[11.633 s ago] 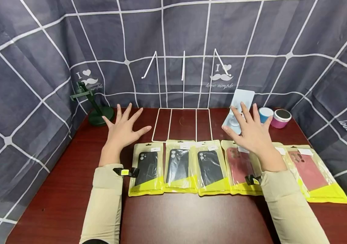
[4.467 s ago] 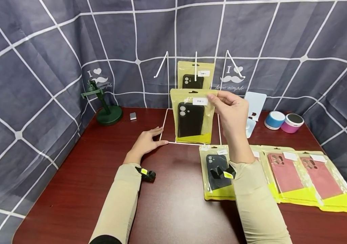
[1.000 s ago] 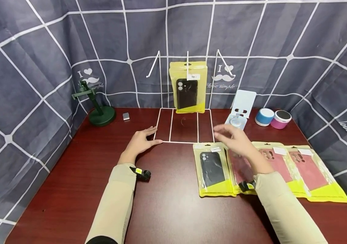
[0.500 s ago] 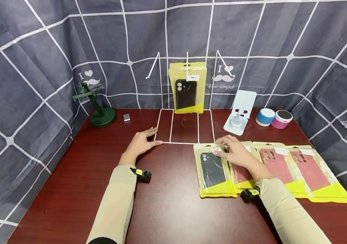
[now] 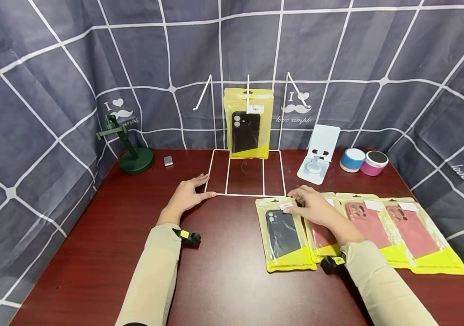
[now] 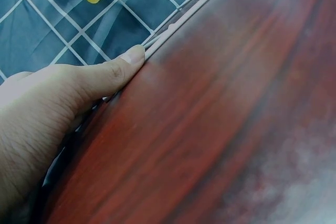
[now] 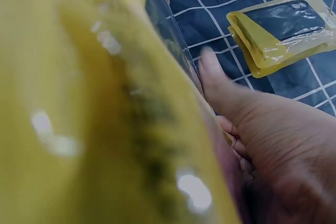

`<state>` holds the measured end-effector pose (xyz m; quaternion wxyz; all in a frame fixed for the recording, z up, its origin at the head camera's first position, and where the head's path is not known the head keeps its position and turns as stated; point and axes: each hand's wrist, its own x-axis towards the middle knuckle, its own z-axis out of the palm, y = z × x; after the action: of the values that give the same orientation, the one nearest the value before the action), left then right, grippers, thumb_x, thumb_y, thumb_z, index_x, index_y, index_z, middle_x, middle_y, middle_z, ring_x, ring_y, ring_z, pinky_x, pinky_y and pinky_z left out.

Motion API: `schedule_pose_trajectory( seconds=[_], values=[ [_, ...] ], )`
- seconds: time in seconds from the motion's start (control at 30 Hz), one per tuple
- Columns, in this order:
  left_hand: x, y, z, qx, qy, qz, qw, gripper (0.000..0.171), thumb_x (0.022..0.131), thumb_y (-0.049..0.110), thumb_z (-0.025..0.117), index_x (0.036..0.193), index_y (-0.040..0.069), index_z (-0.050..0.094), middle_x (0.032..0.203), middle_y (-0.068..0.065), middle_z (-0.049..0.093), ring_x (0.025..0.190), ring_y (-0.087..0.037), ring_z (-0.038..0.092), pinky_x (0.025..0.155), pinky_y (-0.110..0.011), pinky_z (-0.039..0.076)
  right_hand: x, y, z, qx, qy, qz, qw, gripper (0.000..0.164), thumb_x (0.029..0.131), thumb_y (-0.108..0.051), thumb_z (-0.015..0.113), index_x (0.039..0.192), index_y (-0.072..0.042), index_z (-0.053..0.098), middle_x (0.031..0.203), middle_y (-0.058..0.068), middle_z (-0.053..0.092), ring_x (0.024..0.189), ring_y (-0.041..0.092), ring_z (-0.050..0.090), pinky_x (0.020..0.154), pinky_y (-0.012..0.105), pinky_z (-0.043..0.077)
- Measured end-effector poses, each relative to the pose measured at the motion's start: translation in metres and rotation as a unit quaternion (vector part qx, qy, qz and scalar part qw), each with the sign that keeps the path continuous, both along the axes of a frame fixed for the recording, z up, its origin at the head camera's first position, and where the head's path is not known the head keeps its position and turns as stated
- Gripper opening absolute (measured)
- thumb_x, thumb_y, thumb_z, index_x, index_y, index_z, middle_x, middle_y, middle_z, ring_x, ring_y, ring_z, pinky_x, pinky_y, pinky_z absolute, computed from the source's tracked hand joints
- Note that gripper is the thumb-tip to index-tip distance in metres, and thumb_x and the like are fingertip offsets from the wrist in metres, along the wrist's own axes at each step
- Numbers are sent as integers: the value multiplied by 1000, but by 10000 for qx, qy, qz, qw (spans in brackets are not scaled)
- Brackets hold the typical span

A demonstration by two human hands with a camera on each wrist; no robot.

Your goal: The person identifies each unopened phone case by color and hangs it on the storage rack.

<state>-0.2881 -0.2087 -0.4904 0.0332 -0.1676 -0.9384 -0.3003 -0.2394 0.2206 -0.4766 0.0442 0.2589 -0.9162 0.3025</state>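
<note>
Right hand (image 5: 315, 207) pinches the black-case packet (image 5: 282, 236) at its one o'clock corner, down at five from the white rack (image 5: 248, 195); left hand (image 5: 184, 197), fingers straight, touches the rack's eight — firm, level lifting should suit

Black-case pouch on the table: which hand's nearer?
Right. The right hand is at the top right corner of the black-case pouch; the left hand is apart from it, by the white rack.

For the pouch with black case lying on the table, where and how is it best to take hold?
I would pinch the far right corner of the pouch, coming from the right: its flat margin extends past the case there, leaving the hang hole free.
</note>
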Motion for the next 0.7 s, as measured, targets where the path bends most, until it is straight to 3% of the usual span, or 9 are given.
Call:
schedule_pose_trajectory(
  seconds=[0.2, 0.57, 0.7],
  values=[
    [1, 0, 0, 57, -29, 41, 10000, 82, 82, 67, 71, 147, 21, 54, 154, -5, 46, 143, -26, 40, 114, -49, 35, -1, 1, -1, 116, 325, 196, 9992, 15, 91, -12, 75, 104, -6, 69, 93, 4, 58, 85, 22, 53, 75, 41, 49],
    [0, -1, 0, -29, 18, 1, 10000, 83, 82, 68, 71, 147, 20, 54, 153, -6, 47, 143, -26, 41, 114, -49, 35, -1, -2, -1, 298, 427, 367, 9980, 8, 92, -7, 72, 92, -8, 64, 89, 3, 58, 86, 26, 51, 77, 43, 45],
    [0, -1, -1, -12, 11, -10, 10000, 83, 82, 69, 70, 148, 21, 54, 154, -6, 46, 143, -26, 40, 114, -50, 35, -2, 0, -4, 9, 274, 156, 9995, 8, 93, -7, 71, 96, -11, 65, 83, -1, 58, 82, 22, 50, 73, 39, 43]
  ],
)
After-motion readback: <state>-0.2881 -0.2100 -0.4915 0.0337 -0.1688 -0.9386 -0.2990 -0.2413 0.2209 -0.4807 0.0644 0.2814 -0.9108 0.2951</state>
